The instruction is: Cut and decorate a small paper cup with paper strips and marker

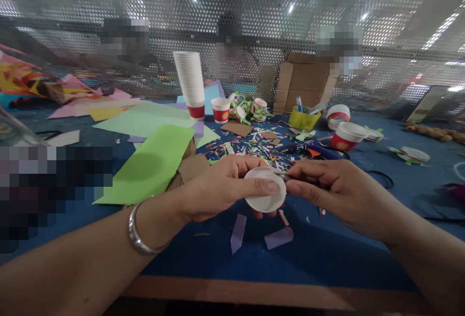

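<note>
So the white paper disc (263, 195) is pinched between the thumb and fingers (254, 188) of the left hand (221, 188), closed snug on it. The right hand (327, 188) is curled tight around a thin tool (284, 176), mostly hidden, which touches the disc's rim. Purple scraps (278, 237) are seen on the table (327, 258) just below the fingers.

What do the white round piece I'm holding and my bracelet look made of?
The white disc in the left hand looks like thin matte paperboard, likely a cut paper-cup part: flat white, rolled rim. The bracelet looks like polished metal, silvery with bright glints.
</note>
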`<state>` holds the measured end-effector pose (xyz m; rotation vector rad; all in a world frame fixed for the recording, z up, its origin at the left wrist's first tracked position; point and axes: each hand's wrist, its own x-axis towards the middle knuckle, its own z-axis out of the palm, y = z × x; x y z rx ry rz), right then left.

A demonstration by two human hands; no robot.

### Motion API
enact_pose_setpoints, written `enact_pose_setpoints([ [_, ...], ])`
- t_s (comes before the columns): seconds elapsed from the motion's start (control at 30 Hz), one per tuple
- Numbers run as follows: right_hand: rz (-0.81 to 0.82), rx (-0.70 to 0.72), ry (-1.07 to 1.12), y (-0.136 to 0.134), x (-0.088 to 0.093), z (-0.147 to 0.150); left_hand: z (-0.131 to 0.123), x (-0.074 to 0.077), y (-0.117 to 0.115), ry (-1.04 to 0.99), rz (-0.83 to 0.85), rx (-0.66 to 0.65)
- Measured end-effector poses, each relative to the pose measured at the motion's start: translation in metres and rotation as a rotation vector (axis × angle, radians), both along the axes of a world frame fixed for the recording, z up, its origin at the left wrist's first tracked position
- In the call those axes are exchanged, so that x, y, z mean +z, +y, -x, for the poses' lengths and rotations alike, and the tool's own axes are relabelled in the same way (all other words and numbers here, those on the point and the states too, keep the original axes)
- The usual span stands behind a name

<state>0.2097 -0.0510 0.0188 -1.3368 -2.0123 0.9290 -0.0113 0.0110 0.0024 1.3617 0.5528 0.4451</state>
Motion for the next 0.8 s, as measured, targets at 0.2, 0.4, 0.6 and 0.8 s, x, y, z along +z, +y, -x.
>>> enact_pose_setpoints([
  [0.2,-0.017,0.022,-0.038,0.0031,0.0,-0.0031,-0.003,-0.0021,-0.0007,-0.036,0.095,0.022],
  [0.4,-0.066,0.012,-0.074,0.0038,-0.0009,-0.0057,-0.0044,0.0,-0.006,-0.075,0.247,-0.004],
  [0.6,-0.069,0.013,-0.135,0.0091,-0.0038,-0.004,-0.0063,0.0023,-0.0072,-0.026,0.222,0.072],
  [0.8,-0.07,-0.019,-0.162,0.0086,-0.005,-0.0045,-0.0051,0.0027,-0.0072,-0.019,0.184,0.094],
])
